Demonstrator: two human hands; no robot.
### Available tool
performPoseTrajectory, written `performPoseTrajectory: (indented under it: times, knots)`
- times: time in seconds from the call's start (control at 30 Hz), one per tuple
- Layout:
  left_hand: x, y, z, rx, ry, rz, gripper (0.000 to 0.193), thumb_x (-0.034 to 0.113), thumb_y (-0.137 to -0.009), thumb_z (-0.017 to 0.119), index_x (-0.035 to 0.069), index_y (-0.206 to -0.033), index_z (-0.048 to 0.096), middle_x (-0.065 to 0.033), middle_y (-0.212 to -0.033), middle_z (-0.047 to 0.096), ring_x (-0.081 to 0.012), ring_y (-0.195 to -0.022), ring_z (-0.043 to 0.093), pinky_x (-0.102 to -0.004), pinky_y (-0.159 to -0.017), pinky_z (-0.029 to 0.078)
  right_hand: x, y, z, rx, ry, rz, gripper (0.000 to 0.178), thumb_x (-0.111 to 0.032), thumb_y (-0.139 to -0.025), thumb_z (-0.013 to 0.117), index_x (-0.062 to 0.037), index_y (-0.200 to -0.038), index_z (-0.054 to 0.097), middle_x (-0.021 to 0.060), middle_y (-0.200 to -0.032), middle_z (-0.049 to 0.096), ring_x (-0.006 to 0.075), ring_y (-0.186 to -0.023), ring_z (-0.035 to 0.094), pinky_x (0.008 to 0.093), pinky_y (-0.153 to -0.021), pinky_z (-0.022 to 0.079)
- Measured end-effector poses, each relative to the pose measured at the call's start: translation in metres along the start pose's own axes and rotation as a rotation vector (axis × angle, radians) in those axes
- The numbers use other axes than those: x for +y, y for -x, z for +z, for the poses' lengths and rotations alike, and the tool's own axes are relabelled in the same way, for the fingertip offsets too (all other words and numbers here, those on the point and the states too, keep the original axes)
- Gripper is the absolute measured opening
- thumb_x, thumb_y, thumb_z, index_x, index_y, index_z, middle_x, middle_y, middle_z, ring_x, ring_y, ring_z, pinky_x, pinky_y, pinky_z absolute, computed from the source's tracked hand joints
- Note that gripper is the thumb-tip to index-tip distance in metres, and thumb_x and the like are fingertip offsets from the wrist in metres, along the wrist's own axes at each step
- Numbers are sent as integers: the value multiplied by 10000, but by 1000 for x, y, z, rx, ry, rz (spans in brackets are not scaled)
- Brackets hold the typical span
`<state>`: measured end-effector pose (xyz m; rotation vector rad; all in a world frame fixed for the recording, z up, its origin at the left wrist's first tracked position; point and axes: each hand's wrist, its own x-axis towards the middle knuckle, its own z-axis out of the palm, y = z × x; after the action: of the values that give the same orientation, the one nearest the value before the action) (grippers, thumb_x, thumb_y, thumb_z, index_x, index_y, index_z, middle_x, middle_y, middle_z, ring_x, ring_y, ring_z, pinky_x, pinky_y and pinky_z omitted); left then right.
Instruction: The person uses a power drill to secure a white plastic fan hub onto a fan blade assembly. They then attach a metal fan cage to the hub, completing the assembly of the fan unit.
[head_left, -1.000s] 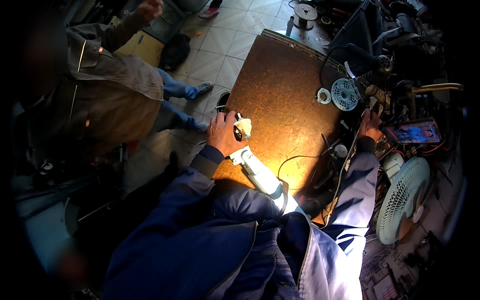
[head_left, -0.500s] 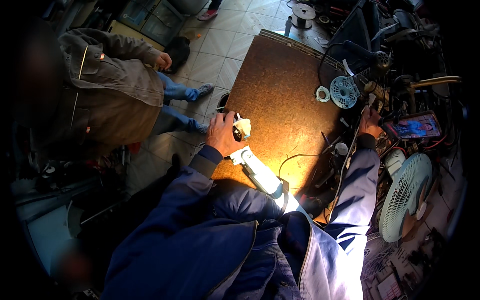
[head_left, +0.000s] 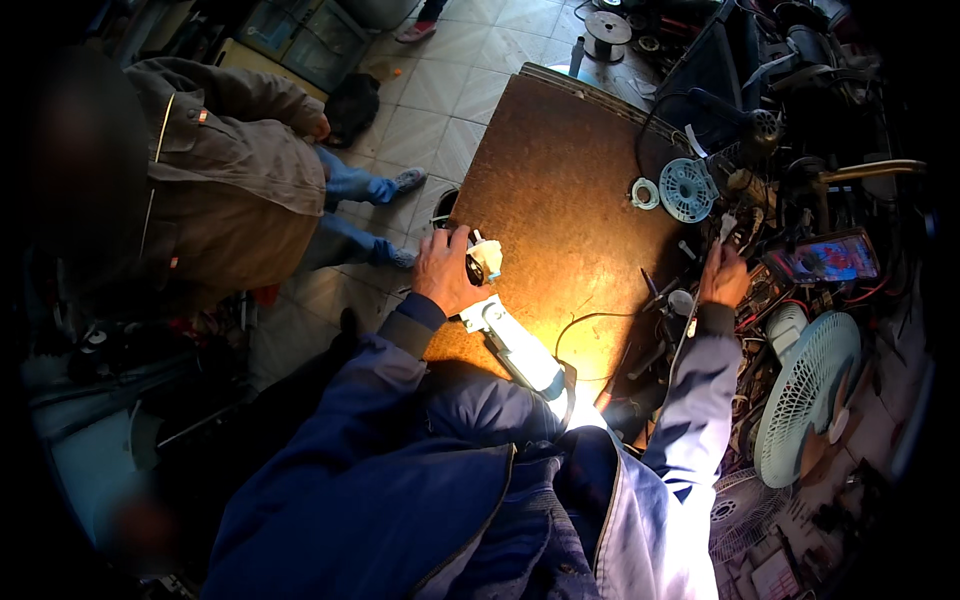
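Our left hand [head_left: 450,270] is curled partway closed, fingers on one side and thumb on the other, with a cream and black part [head_left: 487,256] in its grasp. The part sits on the inner side of that grip, over the wooden tabletop [head_left: 560,160]. Just below the grip, toward our body, a pale arm [head_left: 522,350] slants down to the right into our lap, where the light is strongest.

Our right hand [head_left: 724,277] is well apart from the left one, out to its right, at the cluttered edge of the table. Its fingers are drawn together around a slender white-tipped piece [head_left: 728,226], which points away from us beyond the fingertips; we cannot tell exactly what it is.

Ahead and slightly left of the right grip lie a round light-blue vented cover [head_left: 688,190] and, just beside it, a pale ring [head_left: 645,193]. Near that grip on its left stands a small whitish cup [head_left: 681,302]. To its right rests a phone [head_left: 825,257] with a lit screen, and below the phone, toward us, stands a pale fan grille [head_left: 808,400]. Well left of our left grip stands another person [head_left: 220,190] in a brown jacket.
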<state>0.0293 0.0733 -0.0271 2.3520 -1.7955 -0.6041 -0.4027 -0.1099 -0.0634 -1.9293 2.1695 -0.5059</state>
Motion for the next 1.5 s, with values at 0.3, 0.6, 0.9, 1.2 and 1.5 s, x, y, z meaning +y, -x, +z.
performPoseTrajectory:
  times: [0.3,0.6,0.9,1.2,1.5]
  knots:
    - [17,-5,5,4,-5,30,880,331,-663,924,43,-1404,548,-227,-1289,594,-435,-1190,570,-514,-1035,488,-20,170,-39,-142,-49,-114,228,-258,-980,712,-29,-977,719,209,-877,682,427,-786,657,505,-709,539]
    - [11,-6,15,36,-61,133,841,364,-658,924,39,-1349,571,-231,-1234,594,-447,-1152,591,-531,-1005,505,11,234,-88,84,242,-115,390,-189,-864,725,12,-1182,623,224,-1072,648,405,-1054,598,528,-924,511]
    - [16,-5,2,-33,-65,64,851,354,-682,893,43,-1399,558,-240,-1271,571,-459,-1177,567,-529,-1016,505,53,222,-74,-142,-132,745,665,-493,-782,873,101,-1052,745,329,-1066,744,456,-1023,722,494,-940,545]
    - [13,-6,13,-17,-78,113,916,395,-696,905,31,-1439,511,-240,-1257,540,-448,-1188,549,-526,-1028,481,142,243,2,-131,-987,888,361,-178,-771,965,43,-905,714,67,-855,728,144,-692,648,315,-631,526]
    - [14,-11,3,-87,-84,55,904,395,-676,917,49,-1416,530,-235,-1282,556,-450,-1194,567,-526,-1019,497,101,253,-36,84,-887,550,371,15,-782,912,86,-1101,735,92,-1029,761,160,-910,669,302,-854,547]
